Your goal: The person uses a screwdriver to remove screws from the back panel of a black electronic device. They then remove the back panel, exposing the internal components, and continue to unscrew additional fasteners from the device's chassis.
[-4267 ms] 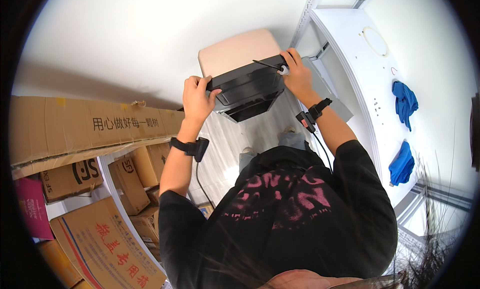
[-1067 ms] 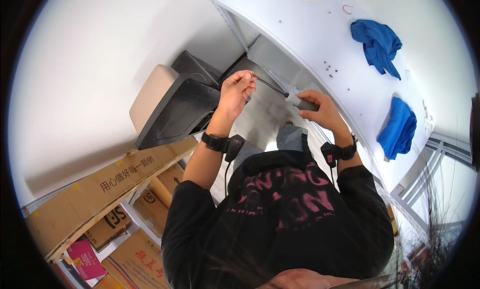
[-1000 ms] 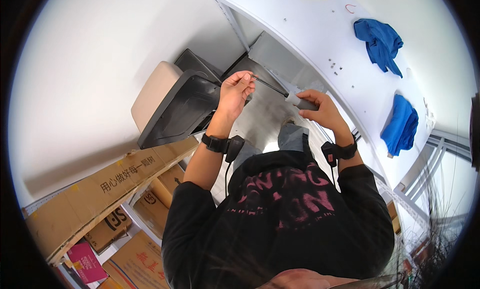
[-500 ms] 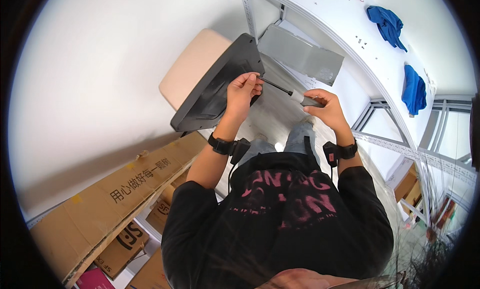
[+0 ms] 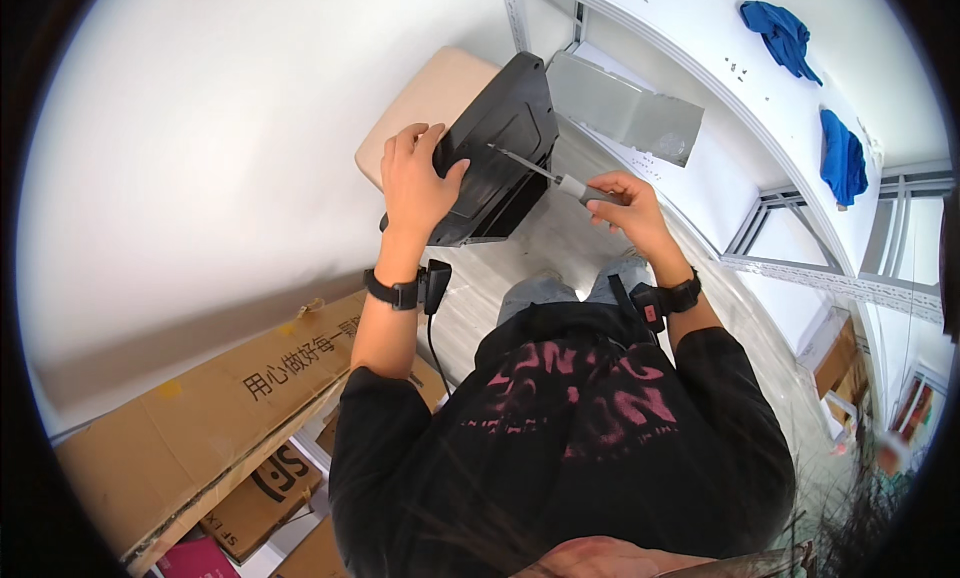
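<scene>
Between the hands, a screwdriver (image 5: 572,186) runs from the right hand (image 5: 630,210), fingers closed round its grey handle, toward the black panel (image 5: 490,190); whether its tip touches is unclear. The left hand (image 5: 415,183) covers the panel's edge, thumb apart from fingers; I cannot tell if it grips. Beyond it sits a beige pad (image 5: 430,90); rightward, blue cloths (image 5: 843,158); below left, a cut-off cardboard box (image 5: 200,408).
</scene>
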A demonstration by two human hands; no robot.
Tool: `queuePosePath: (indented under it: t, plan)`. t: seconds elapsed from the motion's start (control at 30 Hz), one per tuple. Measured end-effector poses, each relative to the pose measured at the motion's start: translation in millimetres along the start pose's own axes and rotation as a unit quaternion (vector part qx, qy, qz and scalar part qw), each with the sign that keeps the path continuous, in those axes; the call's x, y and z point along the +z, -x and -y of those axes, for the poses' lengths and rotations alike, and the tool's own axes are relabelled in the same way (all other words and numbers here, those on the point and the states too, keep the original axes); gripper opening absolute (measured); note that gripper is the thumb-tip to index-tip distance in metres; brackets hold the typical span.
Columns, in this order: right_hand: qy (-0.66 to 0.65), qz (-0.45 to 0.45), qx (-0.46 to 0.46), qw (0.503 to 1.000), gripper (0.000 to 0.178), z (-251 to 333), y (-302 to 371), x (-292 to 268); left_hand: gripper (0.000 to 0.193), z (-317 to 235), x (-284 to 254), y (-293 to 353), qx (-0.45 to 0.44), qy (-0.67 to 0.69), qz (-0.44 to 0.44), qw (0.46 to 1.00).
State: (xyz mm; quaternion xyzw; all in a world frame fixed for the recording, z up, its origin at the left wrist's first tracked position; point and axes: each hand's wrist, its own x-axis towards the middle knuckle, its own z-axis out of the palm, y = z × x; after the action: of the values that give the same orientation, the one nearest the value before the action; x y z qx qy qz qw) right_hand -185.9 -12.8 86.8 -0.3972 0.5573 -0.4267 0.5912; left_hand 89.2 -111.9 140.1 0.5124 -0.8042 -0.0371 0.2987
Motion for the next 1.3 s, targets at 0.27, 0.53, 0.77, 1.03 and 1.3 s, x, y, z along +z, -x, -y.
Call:
queuePosePath:
  t: [0.27,0.53,0.77,1.03,1.3]
  plan:
    - [-0.021,0.002,-0.031,0.999,0.03,2.1,3.3,33.4,0.05,13.9,13.5,4.3,-0.001,-0.015,0.019,1.0]
    - [0.006,-0.025,-0.007,1.0,0.027,0.5,10.4,41.4,0.05,12.3,18.7,9.8,-0.02,-0.024,0.026,0.999]
    - [-0.006,-0.024,-0.004,1.0,0.029,8.0,11.3,48.5,0.048,7.8,21.9,12.8,-0.019,-0.024,0.019,0.999]
    - [0.034,-0.028,-0.061,0.997,0.042,13.5,16.9,48.2,0.047,6.8,19.5,12.4,-0.017,-0.028,0.009,0.999]
    - [0.087,-0.153,-0.149,0.973,0.041,5.9,21.2,53.7,0.044,1.8,20.1,12.7,-0.063,0.009,0.007,0.998]
